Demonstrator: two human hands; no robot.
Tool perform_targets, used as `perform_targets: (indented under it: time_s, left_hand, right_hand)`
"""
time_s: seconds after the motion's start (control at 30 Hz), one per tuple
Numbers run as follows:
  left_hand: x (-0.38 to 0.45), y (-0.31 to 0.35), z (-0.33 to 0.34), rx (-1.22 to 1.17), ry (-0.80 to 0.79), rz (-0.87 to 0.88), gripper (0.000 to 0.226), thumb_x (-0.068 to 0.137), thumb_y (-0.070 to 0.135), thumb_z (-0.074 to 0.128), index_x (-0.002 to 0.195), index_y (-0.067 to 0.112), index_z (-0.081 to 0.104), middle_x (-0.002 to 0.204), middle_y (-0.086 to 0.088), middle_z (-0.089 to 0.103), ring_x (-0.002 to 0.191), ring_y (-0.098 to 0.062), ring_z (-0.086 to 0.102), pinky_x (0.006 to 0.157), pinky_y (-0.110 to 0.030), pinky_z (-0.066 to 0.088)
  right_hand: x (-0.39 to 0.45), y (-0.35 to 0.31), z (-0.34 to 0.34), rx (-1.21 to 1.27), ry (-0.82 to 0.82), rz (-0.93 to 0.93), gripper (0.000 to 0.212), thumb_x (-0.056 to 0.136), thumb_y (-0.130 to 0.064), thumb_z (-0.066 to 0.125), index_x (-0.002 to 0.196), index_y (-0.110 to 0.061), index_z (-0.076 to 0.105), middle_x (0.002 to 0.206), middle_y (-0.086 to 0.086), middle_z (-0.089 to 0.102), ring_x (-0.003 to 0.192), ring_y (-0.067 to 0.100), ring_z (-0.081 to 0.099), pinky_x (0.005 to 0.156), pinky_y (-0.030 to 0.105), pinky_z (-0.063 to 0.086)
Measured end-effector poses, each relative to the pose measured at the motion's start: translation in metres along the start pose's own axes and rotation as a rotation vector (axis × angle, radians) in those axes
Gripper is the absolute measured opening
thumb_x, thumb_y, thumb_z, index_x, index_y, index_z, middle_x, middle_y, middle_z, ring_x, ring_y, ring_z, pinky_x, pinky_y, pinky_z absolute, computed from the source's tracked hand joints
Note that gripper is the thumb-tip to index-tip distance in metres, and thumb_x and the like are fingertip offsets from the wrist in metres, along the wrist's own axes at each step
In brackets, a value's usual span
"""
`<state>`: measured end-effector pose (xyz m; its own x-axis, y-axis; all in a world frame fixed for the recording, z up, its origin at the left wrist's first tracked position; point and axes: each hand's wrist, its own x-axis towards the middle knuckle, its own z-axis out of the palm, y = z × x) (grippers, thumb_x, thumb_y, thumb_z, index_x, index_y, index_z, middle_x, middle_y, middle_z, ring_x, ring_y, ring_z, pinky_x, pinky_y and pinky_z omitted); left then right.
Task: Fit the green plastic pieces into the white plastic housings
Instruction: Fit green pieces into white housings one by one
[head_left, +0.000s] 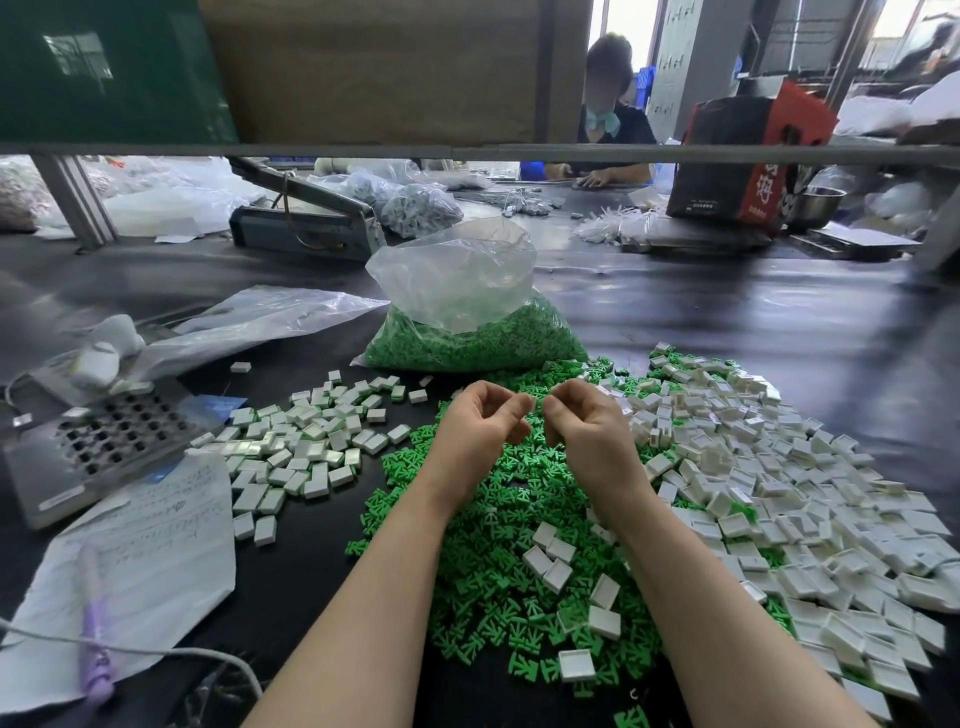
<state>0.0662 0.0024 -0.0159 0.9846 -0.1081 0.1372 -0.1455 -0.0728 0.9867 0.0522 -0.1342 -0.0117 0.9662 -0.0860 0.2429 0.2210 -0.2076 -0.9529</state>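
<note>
Green pieces (498, 525) heaped at frame centre on tabletop (727, 322); white housings (779, 493) spread at right, finished-looking batch (306, 441) at left. Left hand (483, 421) and right hand (582, 421) raised above heap, fingers curled, tips nearly met; anything pinched too small to be seen. Risk judged: piece misaligned, jammed or dropped into heap.

Left hand (483, 423), right hand (584, 428) curled together above green pieces (498, 582); contents unclear.
</note>
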Motion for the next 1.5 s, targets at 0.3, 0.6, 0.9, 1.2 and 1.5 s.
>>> perform_targets:
  time_s: [0.3, 0.6, 0.9, 1.2, 1.5]
  left_hand:
    - [-0.001, 0.006, -0.011, 0.117, -0.223, -0.037, 0.031, 0.103, 0.022, 0.044, 0.074, 0.016, 0.049, 0.063, 0.005, 0.044, 0.061, -0.013, 0.038, 0.063, -0.030, 0.031]
    - [-0.006, 0.010, -0.004, 0.102, -0.207, 0.029, 0.029, 0.104, 0.020, 0.044, 0.080, 0.009, 0.056, 0.065, -0.001, 0.049, 0.058, -0.009, 0.042, 0.055, -0.018, 0.035]
    - [-0.008, 0.008, 0.000, 0.068, -0.192, 0.006, 0.029, 0.104, 0.019, 0.043, 0.080, 0.010, 0.057, 0.062, 0.003, 0.050, 0.056, -0.007, 0.044, 0.054, -0.017, 0.037]
    - [-0.010, 0.007, 0.010, -0.033, -0.141, 0.028, 0.031, 0.104, 0.017, 0.043, 0.075, 0.013, 0.053, 0.058, 0.009, 0.046, 0.053, -0.005, 0.038, 0.052, -0.017, 0.033]
    - [-0.011, 0.004, 0.015, -0.037, -0.081, 0.068, 0.031, 0.103, 0.018, 0.045, 0.074, 0.015, 0.055, 0.057, 0.011, 0.046, 0.055, -0.007, 0.038, 0.052, -0.019, 0.034]
  right_hand:
    - [-0.001, 0.003, 0.003, 0.015, -0.042, 0.002, 0.022, 0.097, -0.011, 0.054, 0.076, -0.014, 0.059, 0.058, -0.003, 0.051, 0.059, 0.018, 0.044, 0.059, 0.039, 0.036]
    - [0.001, 0.002, 0.001, -0.056, -0.021, -0.015, 0.025, 0.098, -0.014, 0.052, 0.073, -0.016, 0.053, 0.062, 0.000, 0.048, 0.058, 0.014, 0.042, 0.056, 0.034, 0.036]
    - [0.003, 0.005, -0.001, -0.079, -0.071, 0.018, 0.029, 0.099, -0.014, 0.049, 0.070, -0.017, 0.049, 0.064, -0.001, 0.044, 0.063, 0.018, 0.040, 0.061, 0.040, 0.034]
    - [0.003, 0.007, 0.000, 0.072, -0.053, 0.045, 0.025, 0.099, -0.014, 0.049, 0.079, 0.000, 0.050, 0.072, 0.009, 0.044, 0.072, 0.024, 0.040, 0.069, 0.043, 0.036]
    - [0.002, 0.011, 0.003, 0.113, -0.009, 0.015, 0.025, 0.095, -0.021, 0.052, 0.072, -0.012, 0.050, 0.066, 0.001, 0.044, 0.067, 0.021, 0.040, 0.065, 0.043, 0.034]
